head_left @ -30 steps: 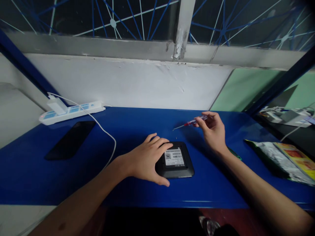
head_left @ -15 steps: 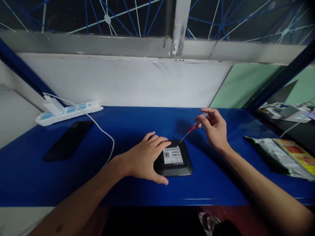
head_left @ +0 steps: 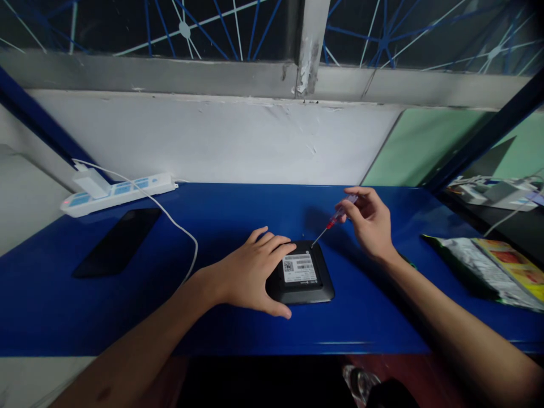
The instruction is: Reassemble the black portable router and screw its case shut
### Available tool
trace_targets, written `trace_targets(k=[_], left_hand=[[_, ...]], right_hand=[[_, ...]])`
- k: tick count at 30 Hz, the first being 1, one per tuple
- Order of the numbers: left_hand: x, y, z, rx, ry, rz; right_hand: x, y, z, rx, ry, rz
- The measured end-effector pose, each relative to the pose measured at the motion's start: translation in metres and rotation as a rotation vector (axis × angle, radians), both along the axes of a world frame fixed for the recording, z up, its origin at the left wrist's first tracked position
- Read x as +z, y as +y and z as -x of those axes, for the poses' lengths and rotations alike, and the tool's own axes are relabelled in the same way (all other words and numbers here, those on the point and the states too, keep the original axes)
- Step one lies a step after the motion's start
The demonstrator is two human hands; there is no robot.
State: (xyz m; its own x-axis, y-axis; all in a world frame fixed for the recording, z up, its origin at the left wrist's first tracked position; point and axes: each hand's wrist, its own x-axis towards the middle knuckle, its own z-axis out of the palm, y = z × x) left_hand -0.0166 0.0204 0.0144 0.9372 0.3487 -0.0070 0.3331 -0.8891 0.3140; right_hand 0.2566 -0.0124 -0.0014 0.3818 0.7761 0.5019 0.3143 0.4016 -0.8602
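The left hand (head_left: 249, 272) lies spread on the black box (head_left: 301, 275), steadying it; the right hand (head_left: 369, 222) pinches a screwdriver (head_left: 335, 218), tip at its far corner, apparently working a screw.

Blue bench (head_left: 238, 334) against a white wall (head_left: 221, 141); above, a grey sill (head_left: 170, 76) and dark window (head_left: 127, 22) crossed by blue-and-white lines; dim light.

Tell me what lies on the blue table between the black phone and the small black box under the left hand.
In the head view, a white cable crosses the blue table between the flat black phone and the small black box under the left hand.
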Motion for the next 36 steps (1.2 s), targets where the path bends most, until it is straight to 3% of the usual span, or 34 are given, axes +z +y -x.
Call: trace_targets(k=[19,36], left_hand=[[-0.0001,-0.0005,0.0003,0.006,0.014,0.004],[0.0000,-0.0007,0.0002,-0.006,0.009,-0.018]], right_hand=[[0.0026,-0.0030,0.0046,0.041,0.013,0.023],[-0.0034,0.0026,-0.0019,-0.047,-0.045,-0.028]])
